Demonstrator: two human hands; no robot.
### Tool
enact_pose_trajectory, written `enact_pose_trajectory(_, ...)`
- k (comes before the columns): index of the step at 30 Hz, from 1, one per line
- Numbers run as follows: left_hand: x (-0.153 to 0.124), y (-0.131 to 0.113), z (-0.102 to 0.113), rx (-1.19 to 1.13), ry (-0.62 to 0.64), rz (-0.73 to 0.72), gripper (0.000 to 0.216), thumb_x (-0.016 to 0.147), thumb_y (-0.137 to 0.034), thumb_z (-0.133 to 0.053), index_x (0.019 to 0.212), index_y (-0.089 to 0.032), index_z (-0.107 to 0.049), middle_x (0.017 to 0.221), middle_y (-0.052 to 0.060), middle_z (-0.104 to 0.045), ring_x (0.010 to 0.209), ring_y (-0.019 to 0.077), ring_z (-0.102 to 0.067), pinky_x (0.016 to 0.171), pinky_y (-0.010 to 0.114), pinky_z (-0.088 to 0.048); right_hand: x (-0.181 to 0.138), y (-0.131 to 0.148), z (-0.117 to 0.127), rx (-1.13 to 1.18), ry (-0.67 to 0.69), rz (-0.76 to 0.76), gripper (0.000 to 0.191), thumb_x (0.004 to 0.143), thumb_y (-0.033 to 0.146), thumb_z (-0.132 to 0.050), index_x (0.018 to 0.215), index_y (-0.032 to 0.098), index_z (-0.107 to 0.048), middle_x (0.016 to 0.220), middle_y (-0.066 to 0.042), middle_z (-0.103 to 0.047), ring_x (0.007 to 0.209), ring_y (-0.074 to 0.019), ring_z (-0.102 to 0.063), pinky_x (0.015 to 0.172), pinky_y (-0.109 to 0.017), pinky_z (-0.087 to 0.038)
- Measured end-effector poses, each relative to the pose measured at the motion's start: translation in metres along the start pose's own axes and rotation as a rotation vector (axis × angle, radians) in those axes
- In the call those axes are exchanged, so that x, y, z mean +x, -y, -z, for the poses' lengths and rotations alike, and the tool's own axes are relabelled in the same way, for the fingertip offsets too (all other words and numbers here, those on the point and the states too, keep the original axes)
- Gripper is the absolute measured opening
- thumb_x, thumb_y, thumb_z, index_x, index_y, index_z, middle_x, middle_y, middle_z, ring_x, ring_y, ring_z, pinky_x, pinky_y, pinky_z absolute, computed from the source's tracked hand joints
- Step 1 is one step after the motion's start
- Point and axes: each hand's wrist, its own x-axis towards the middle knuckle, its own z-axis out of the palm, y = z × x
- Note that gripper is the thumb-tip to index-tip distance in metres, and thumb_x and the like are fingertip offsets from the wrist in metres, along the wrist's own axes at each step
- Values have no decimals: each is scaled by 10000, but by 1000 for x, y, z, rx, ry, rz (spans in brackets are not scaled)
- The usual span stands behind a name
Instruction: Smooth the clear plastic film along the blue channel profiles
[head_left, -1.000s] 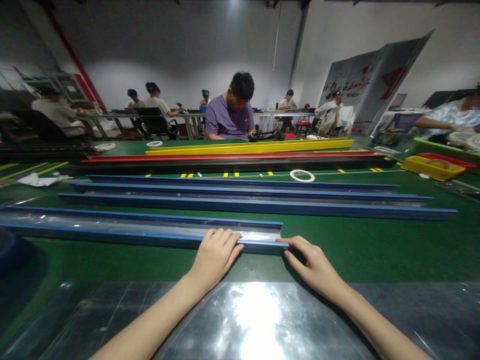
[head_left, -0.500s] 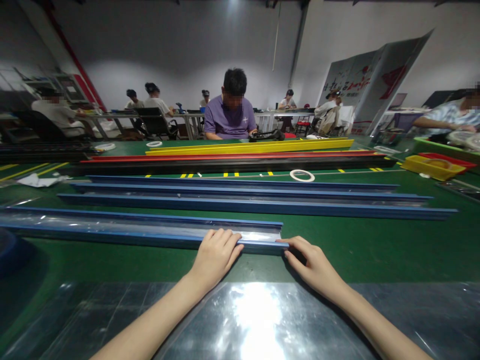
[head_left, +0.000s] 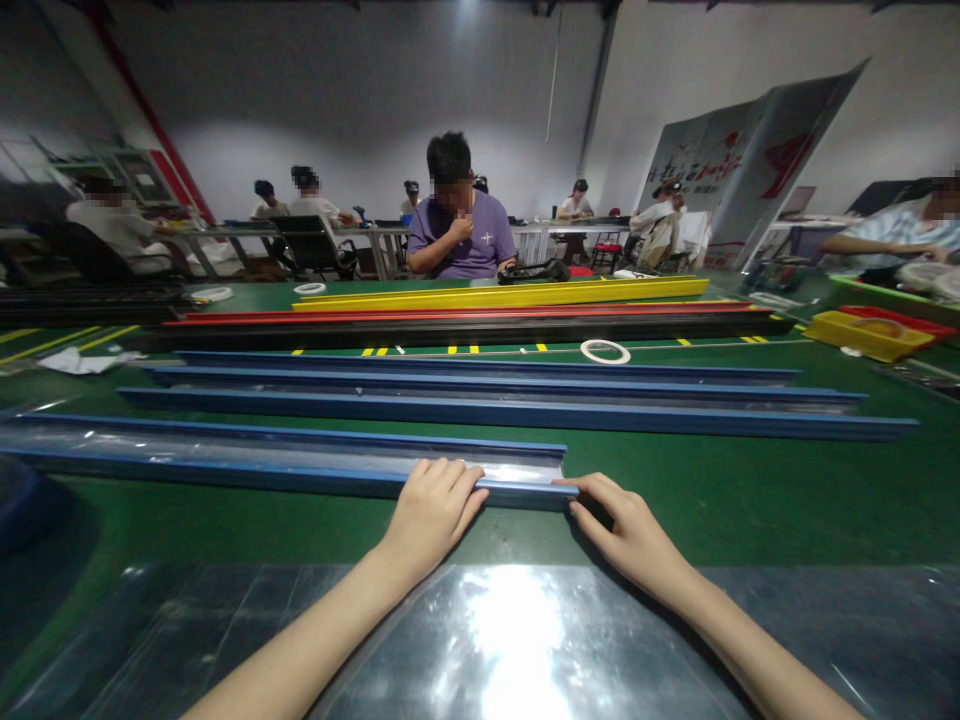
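Observation:
A long blue channel strip (head_left: 285,470) with a shiny clear inner face lies on the green table (head_left: 750,500), running from the left edge to the middle. My left hand (head_left: 439,510) is closed over its near wall, fingers hooked over the top and thumb on the outside. At the strip's right end, my right hand (head_left: 619,520) pinches the corner of the near wall between thumb and fingers. Just beyond lie more blue channel strips (head_left: 525,408), parallel to the one in my hands.
A shiny clear sheet (head_left: 405,660) covers the table's near edge. Farther back are black and red strips (head_left: 480,327), a yellow strip (head_left: 510,292) and a tape roll (head_left: 604,351). A yellow tray (head_left: 862,335) stands at right. A person in purple (head_left: 480,240) sits opposite.
Both my hands and the blue strip stay in place. The person opposite has raised a hand towards the face and shifted the head slightly left.

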Motion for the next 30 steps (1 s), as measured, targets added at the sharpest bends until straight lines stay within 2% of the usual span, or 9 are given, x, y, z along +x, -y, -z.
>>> enact_pose_trajectory(30, -1, 1, -2, -26, 15, 7, 203, 860, -285, -384, 934, -162, -528, 753, 23, -579, 694, 159, -483, 612, 293, -289, 0, 0, -1, 5, 6, -10, 228, 810, 210, -398, 963, 204, -567, 861, -46, -591, 834, -155, -555, 730, -274, -432)
